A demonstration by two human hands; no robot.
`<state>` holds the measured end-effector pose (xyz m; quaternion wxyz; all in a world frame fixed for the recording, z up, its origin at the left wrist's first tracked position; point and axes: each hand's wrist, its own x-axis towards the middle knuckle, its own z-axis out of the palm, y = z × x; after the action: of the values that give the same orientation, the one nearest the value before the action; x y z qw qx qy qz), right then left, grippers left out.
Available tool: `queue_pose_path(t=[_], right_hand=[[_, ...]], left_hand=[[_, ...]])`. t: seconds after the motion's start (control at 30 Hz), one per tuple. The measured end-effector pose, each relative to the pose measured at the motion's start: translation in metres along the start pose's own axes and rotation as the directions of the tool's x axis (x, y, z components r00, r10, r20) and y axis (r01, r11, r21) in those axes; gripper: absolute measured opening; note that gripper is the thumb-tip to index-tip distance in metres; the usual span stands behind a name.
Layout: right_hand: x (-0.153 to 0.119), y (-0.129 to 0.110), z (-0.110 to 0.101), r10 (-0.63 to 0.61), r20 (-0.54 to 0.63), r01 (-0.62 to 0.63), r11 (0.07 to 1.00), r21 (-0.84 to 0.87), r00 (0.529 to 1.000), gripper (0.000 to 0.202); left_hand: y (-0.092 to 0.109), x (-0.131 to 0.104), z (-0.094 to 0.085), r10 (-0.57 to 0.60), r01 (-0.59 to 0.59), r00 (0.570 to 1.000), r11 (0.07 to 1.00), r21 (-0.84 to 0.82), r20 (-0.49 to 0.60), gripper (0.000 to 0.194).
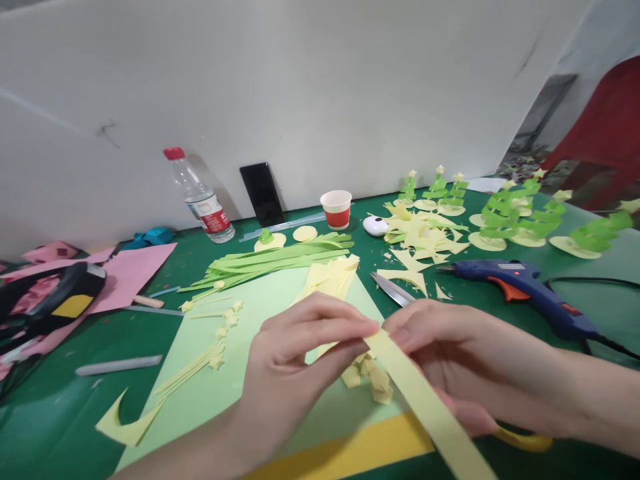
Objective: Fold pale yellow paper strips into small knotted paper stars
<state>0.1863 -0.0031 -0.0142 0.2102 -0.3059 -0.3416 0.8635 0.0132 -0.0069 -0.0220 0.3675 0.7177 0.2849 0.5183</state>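
Between the fingertips of my left hand (305, 360) is the upper end of a pale yellow paper strip (425, 407), which slants down to the bottom edge. My right hand (465, 353) pinches the same end from the other side. Scissors show a metal blade (393, 289) above my right hand and a yellow handle below it; I cannot tell whether they lie on the table or rest in the hand. Folded yellow paper pieces (375, 380) lie under my hands on a light green sheet (210, 413), near a bundle of yellow strips (333, 277).
Green paper strips (270, 260) lie behind the sheet. A blue glue gun (520, 287) and several green spiral paper trees (505, 213) stand right. Along the wall are a bottle (207, 207), a phone (263, 193) and a paper cup (337, 210). Pink paper (135, 267) is left.
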Motion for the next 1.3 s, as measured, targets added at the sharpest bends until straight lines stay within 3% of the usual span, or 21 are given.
queue_pose_path(t=[0.2, 0.27, 0.33, 0.43, 0.53, 0.6, 0.8, 0.9, 1.0, 1.1, 1.2, 1.3], right_hand=[[-0.002, 0.005, 0.004, 0.055, -0.008, -0.055, 0.996, -0.072, 0.998, 0.025], [-0.001, 0.004, 0.003, -0.005, -0.007, 0.004, 0.989, -0.148, 1.000, 0.029], [0.000, 0.001, 0.002, -0.163, -0.048, 0.141, 0.941, -0.308, 0.985, 0.029], [0.001, -0.001, 0.001, -0.451, -0.100, 0.283, 0.701, -0.655, 0.887, 0.021], [-0.002, 0.000, 0.002, -0.631, 0.033, 0.370, 0.411, -0.833, 0.775, 0.020], [-0.004, 0.002, 0.003, -0.687, 0.121, 0.409, 0.274, -0.870, 0.717, 0.022], [-0.004, 0.004, 0.003, -0.750, 0.207, 0.398, 0.081, -0.914, 0.628, 0.027], [-0.003, 0.001, 0.003, -0.727, 0.102, 0.348, 0.196, -0.917, 0.679, 0.031], [-0.001, -0.003, 0.004, -0.636, -0.051, 0.312, 0.445, -0.839, 0.770, 0.027], [0.000, -0.005, 0.005, -0.494, -0.037, 0.344, 0.654, -0.674, 0.869, 0.022], [0.000, -0.005, 0.005, -0.422, -0.025, 0.333, 0.749, -0.573, 0.906, 0.020], [-0.003, -0.004, 0.004, -0.423, -0.023, 0.335, 0.748, -0.573, 0.906, 0.021]], left_hand=[[0.001, -0.001, -0.005, 0.110, -0.113, 0.990, 0.993, 0.030, 0.085, 0.027], [0.004, 0.001, -0.005, 0.042, -0.043, 0.997, 0.999, 0.023, 0.063, 0.029], [0.007, 0.003, -0.004, -0.085, 0.084, 0.996, 0.996, 0.016, 0.012, 0.027], [0.009, 0.006, -0.003, -0.266, 0.266, 0.964, 0.964, -0.020, -0.002, 0.021], [0.009, 0.005, -0.003, -0.379, 0.383, 0.924, 0.919, -0.095, 0.051, 0.018], [0.007, 0.003, -0.004, -0.417, 0.424, 0.906, 0.894, -0.143, 0.079, 0.016], [0.009, 0.004, -0.003, -0.446, 0.455, 0.890, 0.882, -0.125, 0.097, 0.015], [0.012, 0.007, -0.002, -0.370, 0.375, 0.922, 0.927, -0.024, 0.116, 0.019], [0.013, 0.009, -0.001, -0.296, 0.281, 0.941, 0.954, 0.106, 0.163, 0.026], [0.013, 0.006, -0.001, -0.275, 0.239, 0.935, 0.955, 0.177, 0.223, 0.030], [0.012, 0.002, -0.001, -0.271, 0.234, 0.922, 0.959, 0.159, 0.277, 0.032], [0.012, -0.003, -0.002, -0.251, 0.230, 0.920, 0.967, 0.106, 0.300, 0.032]])
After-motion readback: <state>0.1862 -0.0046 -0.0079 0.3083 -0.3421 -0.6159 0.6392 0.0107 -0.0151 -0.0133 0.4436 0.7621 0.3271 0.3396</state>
